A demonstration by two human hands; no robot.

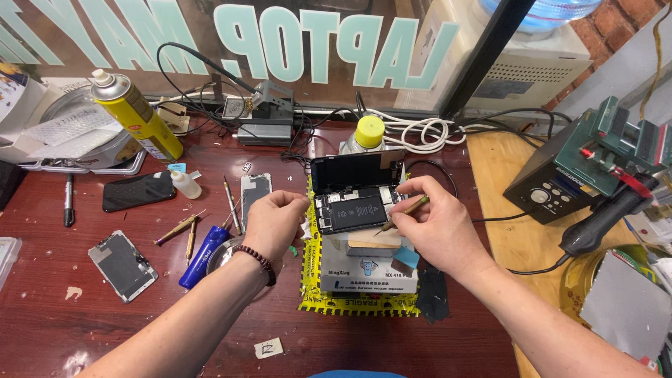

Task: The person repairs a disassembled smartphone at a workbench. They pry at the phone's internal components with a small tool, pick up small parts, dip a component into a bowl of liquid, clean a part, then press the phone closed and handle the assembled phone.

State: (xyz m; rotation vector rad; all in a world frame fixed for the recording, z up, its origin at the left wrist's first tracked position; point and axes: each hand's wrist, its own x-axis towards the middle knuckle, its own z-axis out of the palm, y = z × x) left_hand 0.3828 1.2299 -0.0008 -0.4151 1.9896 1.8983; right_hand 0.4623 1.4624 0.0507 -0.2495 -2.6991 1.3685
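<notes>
An opened smartphone (351, 210) lies on a small box (367, 273) wrapped in yellow tape, its screen (357, 171) propped upright behind the body, with black battery and boards exposed. My right hand (434, 227) holds a brass-handled screwdriver (402, 212), tip pointing at the phone's lower right edge. My left hand (274, 220), a bead bracelet on its wrist, is curled at the phone's left edge, fingertips pinched together; what they pinch is too small to tell.
Loose tools (189, 227), a blue pen-like tool (203, 255), phone panels (122, 264) and a black phone (138, 190) lie left. A yellow spray can (136, 115), small bottle (186, 184), soldering stand (262, 112) and cables sit behind. A hot-air station (595, 164) stands right.
</notes>
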